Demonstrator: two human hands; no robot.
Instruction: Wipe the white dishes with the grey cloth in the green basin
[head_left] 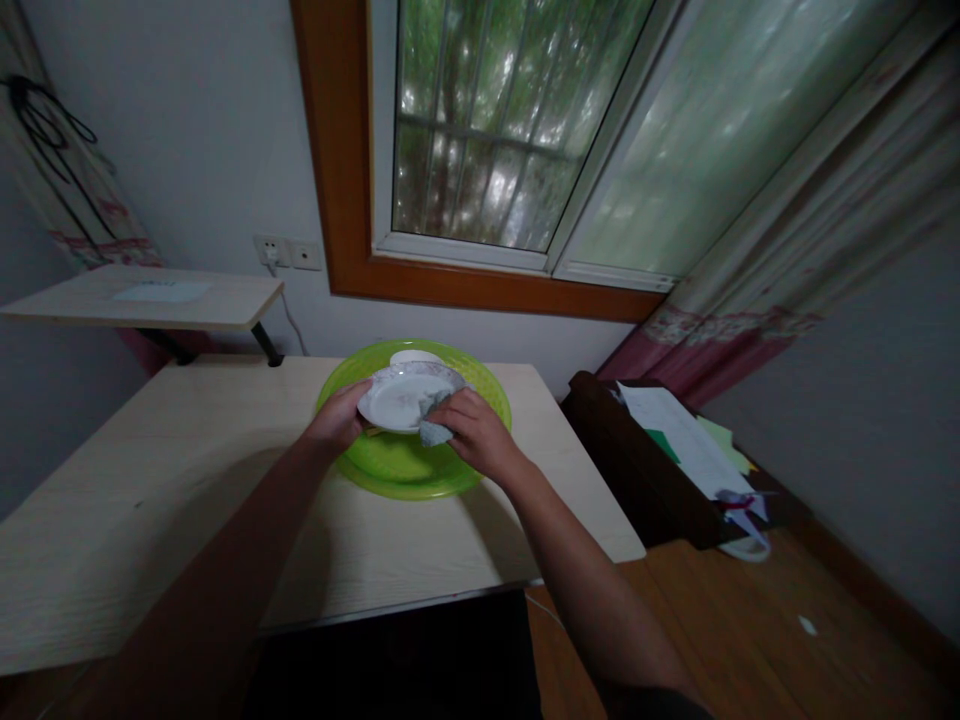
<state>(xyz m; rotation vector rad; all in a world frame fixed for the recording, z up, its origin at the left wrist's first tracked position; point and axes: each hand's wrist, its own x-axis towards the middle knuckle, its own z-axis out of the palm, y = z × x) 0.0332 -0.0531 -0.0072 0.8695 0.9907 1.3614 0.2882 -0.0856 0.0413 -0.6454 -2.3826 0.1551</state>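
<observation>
My left hand [339, 416] grips the left rim of a white plate [401, 397] and holds it tilted over a green plastic basin [405, 470] on the light wooden table [150, 500]. My right hand [480, 430] is closed on a grey cloth [435, 422] and presses it against the plate's right side. Another white dish [415, 356] shows at the basin's far edge, behind the plate.
A small side table [150, 297] stands at the left against the wall, with wall sockets [287, 253] near it. A dark low cabinet [637, 470] with papers [686, 440] sits to the right of the table on the wooden floor. A window and curtain lie beyond.
</observation>
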